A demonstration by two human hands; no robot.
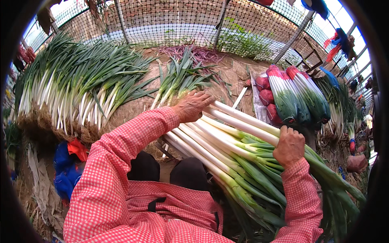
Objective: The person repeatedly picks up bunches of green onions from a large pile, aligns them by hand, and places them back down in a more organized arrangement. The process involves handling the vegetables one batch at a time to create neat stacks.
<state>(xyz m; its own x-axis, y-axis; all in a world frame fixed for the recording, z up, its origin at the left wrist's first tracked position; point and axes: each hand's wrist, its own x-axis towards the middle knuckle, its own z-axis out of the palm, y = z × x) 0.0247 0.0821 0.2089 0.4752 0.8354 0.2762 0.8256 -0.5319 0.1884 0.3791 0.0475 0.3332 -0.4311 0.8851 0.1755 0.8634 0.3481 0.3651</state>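
My left hand (193,106) is closed around the root ends of a few long green onions (243,117), just above the pile. On the right, my right hand (289,146) grips the same stalks where white turns to green, and their leaves hang down past my sleeve. Beneath them lies a slanting pile of cleaned green onions (209,148), white ends toward the upper left, across a support mostly hidden by the stalks. Beyond my left hand, a small heap of green onions (179,77) rests on the ground sheet.
At left lies a large row of untrimmed green onions (76,88) with roots. Bagged green onion bundles (299,94) lie at right beside red mesh bags (266,97). Blue netting (67,176) is near my left elbow. A mesh fence (170,22) stands behind purple peelings (194,54).
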